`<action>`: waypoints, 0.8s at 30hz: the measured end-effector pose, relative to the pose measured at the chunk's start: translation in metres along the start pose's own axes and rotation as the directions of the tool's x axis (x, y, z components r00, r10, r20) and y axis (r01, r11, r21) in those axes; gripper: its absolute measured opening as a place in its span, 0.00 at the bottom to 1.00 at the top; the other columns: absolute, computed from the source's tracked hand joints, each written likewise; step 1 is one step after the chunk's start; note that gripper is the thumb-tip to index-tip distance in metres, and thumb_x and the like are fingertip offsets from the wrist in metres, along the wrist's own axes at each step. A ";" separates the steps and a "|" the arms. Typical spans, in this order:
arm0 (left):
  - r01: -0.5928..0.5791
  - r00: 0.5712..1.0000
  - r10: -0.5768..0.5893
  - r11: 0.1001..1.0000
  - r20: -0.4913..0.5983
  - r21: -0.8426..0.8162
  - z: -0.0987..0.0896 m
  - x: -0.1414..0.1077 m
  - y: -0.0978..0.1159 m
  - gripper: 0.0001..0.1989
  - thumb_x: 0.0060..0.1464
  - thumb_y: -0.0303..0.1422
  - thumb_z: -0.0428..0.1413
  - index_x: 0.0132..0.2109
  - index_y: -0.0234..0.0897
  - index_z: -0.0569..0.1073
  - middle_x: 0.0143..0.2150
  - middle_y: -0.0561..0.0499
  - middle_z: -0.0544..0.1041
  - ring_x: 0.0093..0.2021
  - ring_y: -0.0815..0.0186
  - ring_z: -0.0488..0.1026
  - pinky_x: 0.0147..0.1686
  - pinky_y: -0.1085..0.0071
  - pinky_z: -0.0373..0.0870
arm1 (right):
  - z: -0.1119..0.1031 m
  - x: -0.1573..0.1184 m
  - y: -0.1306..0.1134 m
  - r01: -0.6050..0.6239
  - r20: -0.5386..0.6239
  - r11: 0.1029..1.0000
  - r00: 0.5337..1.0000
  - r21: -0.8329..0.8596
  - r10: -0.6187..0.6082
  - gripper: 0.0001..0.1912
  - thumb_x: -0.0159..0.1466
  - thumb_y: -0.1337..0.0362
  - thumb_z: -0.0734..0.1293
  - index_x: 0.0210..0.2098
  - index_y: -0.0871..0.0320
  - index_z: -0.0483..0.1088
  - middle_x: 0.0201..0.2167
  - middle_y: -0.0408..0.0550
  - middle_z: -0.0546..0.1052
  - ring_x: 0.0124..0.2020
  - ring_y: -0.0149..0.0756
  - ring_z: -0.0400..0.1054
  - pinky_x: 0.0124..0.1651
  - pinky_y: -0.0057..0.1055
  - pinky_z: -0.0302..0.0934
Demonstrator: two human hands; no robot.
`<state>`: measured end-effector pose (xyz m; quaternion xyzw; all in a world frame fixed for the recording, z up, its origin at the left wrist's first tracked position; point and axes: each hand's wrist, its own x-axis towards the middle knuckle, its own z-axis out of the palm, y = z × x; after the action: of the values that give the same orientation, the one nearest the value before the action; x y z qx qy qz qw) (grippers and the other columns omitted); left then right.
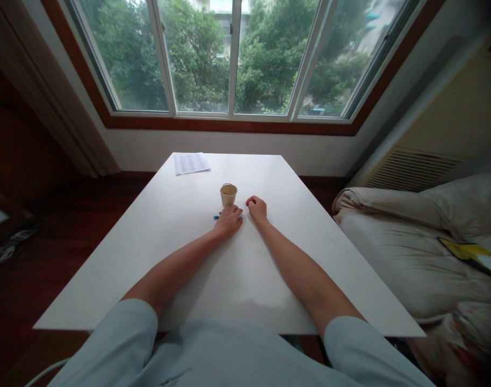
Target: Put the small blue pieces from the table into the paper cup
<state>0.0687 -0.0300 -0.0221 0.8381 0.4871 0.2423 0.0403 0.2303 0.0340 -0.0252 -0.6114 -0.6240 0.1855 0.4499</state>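
A small tan bucket (228,196) with a thin handle stands upright near the middle of the white table. Just in front of it, my left hand (229,221) lies palm down, fingers reaching right, over small blue items (216,217) that it partly covers. Whether its fingers grip any of them is hidden. To the right of the bucket, my right hand (257,208) rests on the table with its fingers curled in; what they hold, if anything, cannot be made out.
The white table (149,258) carries a few printed sheets (191,163) at its far left corner. A pale sofa (382,247) stands on the right with a yellow and black item (471,252) on it. Beyond the table is a window.
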 end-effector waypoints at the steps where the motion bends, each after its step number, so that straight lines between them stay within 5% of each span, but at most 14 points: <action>1: 0.003 1.000 -0.003 1.000 -0.002 0.014 0.001 0.001 0.001 0.16 0.63 0.31 0.52 0.56 0.37 0.72 0.57 0.40 0.71 0.60 0.55 0.66 0.62 0.58 0.62 | 0.000 0.000 -0.001 -0.003 -0.001 1.000 1.000 0.011 0.003 0.13 0.56 0.67 0.57 0.26 0.55 0.73 0.26 0.44 0.77 0.31 0.36 0.68 0.38 0.29 0.59; 13: 0.122 0.992 -0.117 0.977 -0.038 0.173 -0.012 -0.001 0.014 0.14 0.63 0.34 0.52 0.52 0.35 0.74 0.58 0.38 0.71 0.61 0.51 0.64 0.58 0.54 0.61 | 0.000 -0.002 -0.007 0.014 0.063 1.000 0.998 -0.006 -0.014 0.13 0.57 0.68 0.58 0.28 0.55 0.74 0.26 0.42 0.77 0.31 0.36 0.68 0.39 0.29 0.60; 20: 0.149 0.988 -0.145 0.984 -0.050 0.097 -0.019 -0.008 0.014 0.14 0.62 0.36 0.54 0.51 0.38 0.77 0.56 0.41 0.74 0.58 0.51 0.66 0.56 0.55 0.62 | 0.003 -0.007 -0.011 0.243 0.191 0.957 0.959 -0.160 -0.211 0.17 0.60 0.72 0.60 0.41 0.55 0.78 0.45 0.47 0.80 0.50 0.38 0.69 0.58 0.33 0.59; 24: 0.245 0.966 -0.244 0.969 -0.081 0.009 -0.021 -0.006 0.003 0.13 0.61 0.36 0.54 0.49 0.41 0.79 0.52 0.43 0.77 0.54 0.53 0.68 0.55 0.58 0.65 | 0.003 -0.013 -0.013 0.291 0.337 0.938 0.916 -0.188 -0.216 0.19 0.64 0.74 0.60 0.46 0.53 0.77 0.48 0.45 0.80 0.50 0.36 0.70 0.57 0.31 0.61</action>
<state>0.0590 -0.0404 -0.0046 0.7617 0.5902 0.2639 0.0429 0.2184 0.0207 -0.0210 -0.5365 -0.7789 0.1445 0.2909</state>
